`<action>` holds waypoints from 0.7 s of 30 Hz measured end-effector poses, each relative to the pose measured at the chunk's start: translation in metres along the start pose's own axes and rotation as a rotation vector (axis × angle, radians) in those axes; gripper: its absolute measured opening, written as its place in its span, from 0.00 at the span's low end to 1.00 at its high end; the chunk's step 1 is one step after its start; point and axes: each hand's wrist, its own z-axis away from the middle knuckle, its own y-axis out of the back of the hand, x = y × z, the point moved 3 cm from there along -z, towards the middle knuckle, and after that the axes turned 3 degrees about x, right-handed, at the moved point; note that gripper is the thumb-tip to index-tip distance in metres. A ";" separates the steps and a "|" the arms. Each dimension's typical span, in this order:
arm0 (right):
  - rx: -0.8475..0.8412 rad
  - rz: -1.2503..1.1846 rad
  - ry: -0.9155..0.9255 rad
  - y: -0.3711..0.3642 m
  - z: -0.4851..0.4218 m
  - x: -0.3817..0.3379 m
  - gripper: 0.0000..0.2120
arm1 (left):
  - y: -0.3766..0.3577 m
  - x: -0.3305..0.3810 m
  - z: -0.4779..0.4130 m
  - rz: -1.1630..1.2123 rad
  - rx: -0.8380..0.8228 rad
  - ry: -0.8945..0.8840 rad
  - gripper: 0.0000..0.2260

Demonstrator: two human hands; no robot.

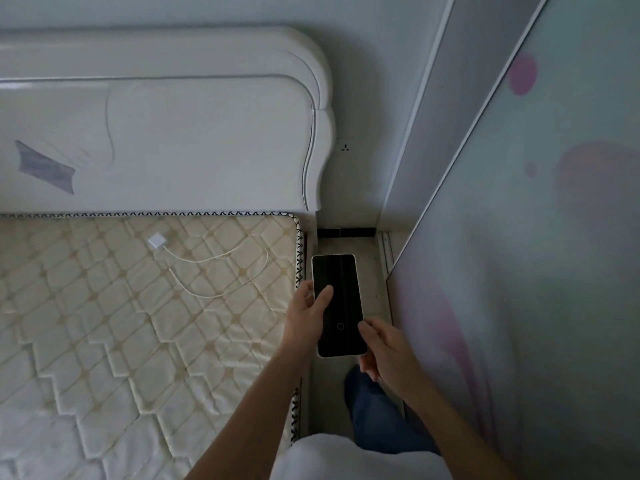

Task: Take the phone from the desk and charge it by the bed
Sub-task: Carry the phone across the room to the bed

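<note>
Hands share the phone (337, 304) over the floor gap beside the mattress (104, 341): right hand (384, 348) pinches its lower corner, left hand (306, 317) curls around its edge, thumb on the dark screen. Farther off, a white charger (156, 241) with cable lies on the mattress. No writing is legible.
</note>
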 end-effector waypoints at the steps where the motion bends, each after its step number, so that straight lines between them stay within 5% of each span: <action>1: -0.013 0.012 0.006 0.006 -0.015 -0.003 0.13 | -0.005 0.007 -0.011 0.003 0.013 0.003 0.05; 10: -0.102 0.028 0.055 0.060 -0.141 -0.065 0.12 | -0.050 0.076 -0.109 0.094 0.139 -0.001 0.06; 21: -0.038 0.134 0.027 0.096 -0.215 -0.082 0.14 | -0.087 0.108 -0.197 0.088 0.075 0.002 0.07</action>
